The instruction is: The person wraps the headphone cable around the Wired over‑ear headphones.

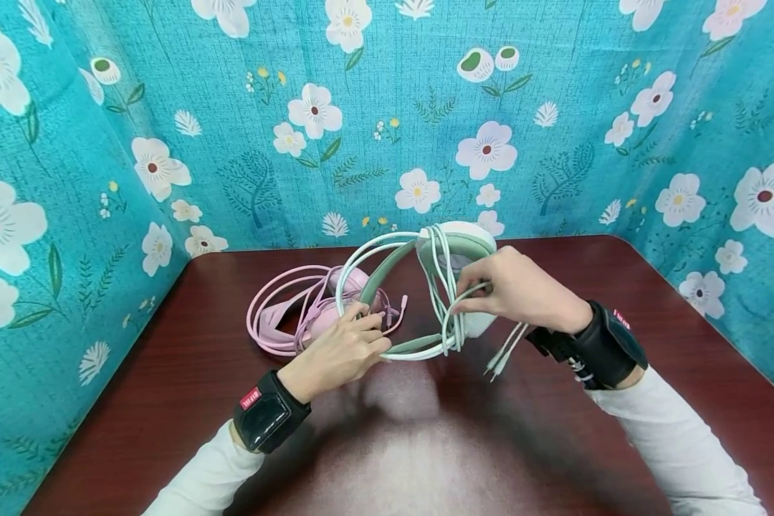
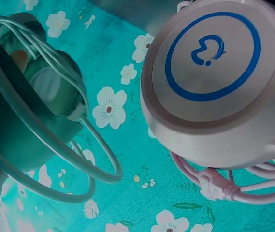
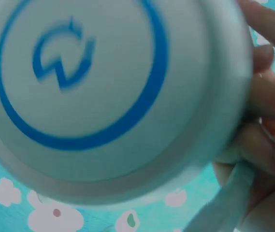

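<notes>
Pale green and white headphones [image 1: 387,274] are held up above the table, tilted, with their cable [image 1: 441,261] wound several times around the ear cups. My left hand [image 1: 345,345] grips the headband at its lower left. With thumb and fingertips, my right hand [image 1: 519,287] pinches the cable beside the ear cups. Two thin plug ends [image 1: 498,364] dangle below that hand. In the right wrist view, an ear cup [image 3: 108,111] with a blue ring fills most of the picture, and fingers curl at its right edge.
Pink headphones [image 1: 274,319] with a looped pink cable lie on the dark red-brown table [image 1: 148,401], just behind my left hand. One pink ear cup [image 2: 214,111] shows large in the left wrist view. A turquoise floral curtain [image 1: 374,107] stands behind and along both sides.
</notes>
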